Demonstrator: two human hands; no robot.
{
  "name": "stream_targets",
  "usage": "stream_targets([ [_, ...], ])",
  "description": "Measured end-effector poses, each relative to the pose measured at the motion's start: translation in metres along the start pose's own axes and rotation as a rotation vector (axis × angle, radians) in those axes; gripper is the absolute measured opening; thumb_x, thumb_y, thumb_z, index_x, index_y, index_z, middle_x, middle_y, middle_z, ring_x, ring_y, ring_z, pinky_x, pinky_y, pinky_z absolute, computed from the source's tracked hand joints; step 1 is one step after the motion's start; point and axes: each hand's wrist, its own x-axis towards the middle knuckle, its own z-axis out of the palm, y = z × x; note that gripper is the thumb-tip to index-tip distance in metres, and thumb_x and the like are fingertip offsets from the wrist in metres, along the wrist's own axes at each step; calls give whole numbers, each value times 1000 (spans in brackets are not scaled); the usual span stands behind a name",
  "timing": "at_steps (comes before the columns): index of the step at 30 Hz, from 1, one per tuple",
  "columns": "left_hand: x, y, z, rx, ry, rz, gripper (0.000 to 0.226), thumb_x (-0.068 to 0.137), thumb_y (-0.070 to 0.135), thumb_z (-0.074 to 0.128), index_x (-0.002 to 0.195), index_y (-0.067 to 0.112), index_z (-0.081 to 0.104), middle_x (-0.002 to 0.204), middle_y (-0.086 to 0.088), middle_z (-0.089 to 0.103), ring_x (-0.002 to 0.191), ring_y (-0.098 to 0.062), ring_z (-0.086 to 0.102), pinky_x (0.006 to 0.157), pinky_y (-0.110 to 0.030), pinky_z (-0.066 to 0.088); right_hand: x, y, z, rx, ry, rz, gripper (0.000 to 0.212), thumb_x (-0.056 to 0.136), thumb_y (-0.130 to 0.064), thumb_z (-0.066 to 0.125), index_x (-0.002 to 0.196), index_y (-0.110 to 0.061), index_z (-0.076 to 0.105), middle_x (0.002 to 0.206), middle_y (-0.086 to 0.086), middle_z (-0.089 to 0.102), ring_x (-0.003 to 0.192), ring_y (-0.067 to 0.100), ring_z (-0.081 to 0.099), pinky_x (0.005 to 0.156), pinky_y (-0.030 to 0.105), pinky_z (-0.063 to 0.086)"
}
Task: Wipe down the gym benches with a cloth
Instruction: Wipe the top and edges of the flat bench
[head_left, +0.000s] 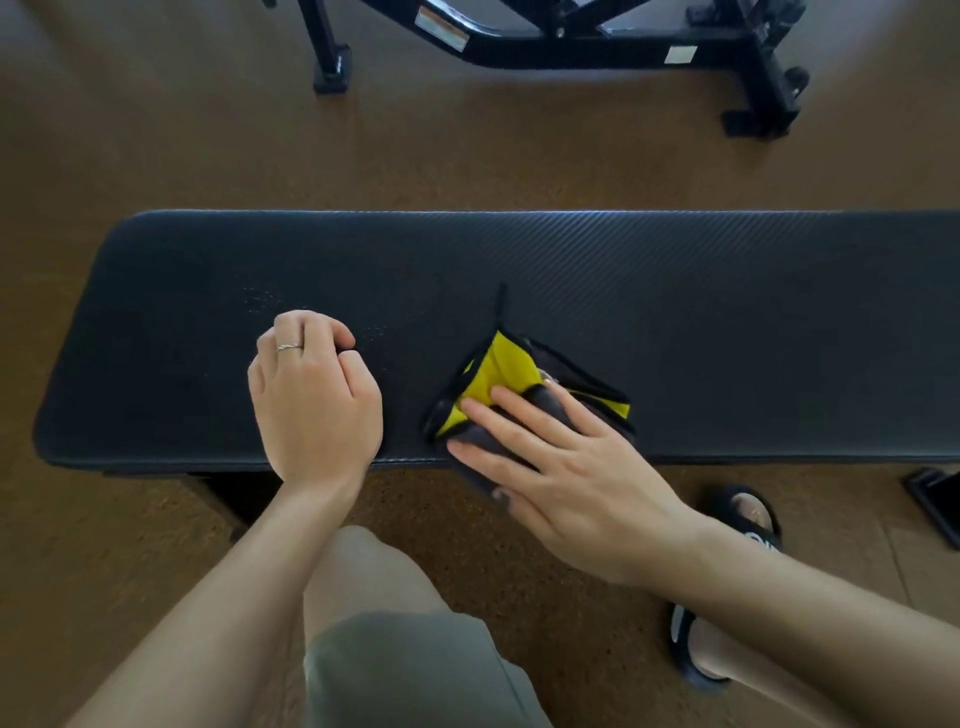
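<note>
A long black padded bench (675, 312) runs across the view. On its near edge lies a folded yellow and grey cloth (501, 371) with black trim. My right hand (561, 467) lies flat on the cloth with fingers spread, pressing it onto the pad, and part of the cloth hangs over the bench's near edge. My left hand (311, 395), wearing a ring, rests on the pad to the left of the cloth with its fingers curled under and nothing visible in it.
The black metal frame of another bench (571, 47) stands on the brown floor beyond. My knee in grey shorts (405, 649) is just in front of the bench, and my foot in a black slide sandal (727, 571) is at the lower right.
</note>
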Motion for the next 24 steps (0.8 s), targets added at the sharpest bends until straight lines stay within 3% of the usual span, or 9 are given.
stream_targets([
  [11,1,0,1,-6,25,-25,21,91,12,38,92,14,59,106,-3,60,100,-23,52,91,-39,40,176,24,-24,80,55,151,53,111,-45,18,164,-39,20,174,-7,14,161,17,7,129,49,0],
  [15,1,0,2,-31,33,-29,20,87,8,39,89,14,58,106,-2,60,101,-25,52,91,-39,39,133,77,-21,26,160,326,59,104,-42,18,159,-35,38,169,-6,32,156,19,27,127,44,15],
  [18,0,2,3,-21,41,-28,20,88,7,39,88,14,57,105,-2,59,99,-26,52,90,-41,41,82,134,-25,77,105,572,54,109,-40,19,162,-36,27,173,-9,18,159,14,15,128,42,9],
  [21,1,3,4,-21,45,-33,20,89,8,38,87,14,58,105,-2,59,100,-26,52,91,-42,42,83,127,-25,68,84,721,56,109,-41,16,164,-33,24,174,-5,13,161,18,9,129,49,4],
  [24,0,4,3,-18,34,-36,20,89,9,38,88,14,58,105,-2,59,99,-25,52,92,-42,42,140,65,-19,-10,153,498,60,104,-43,21,160,-29,35,172,1,25,158,26,23,127,55,10],
])
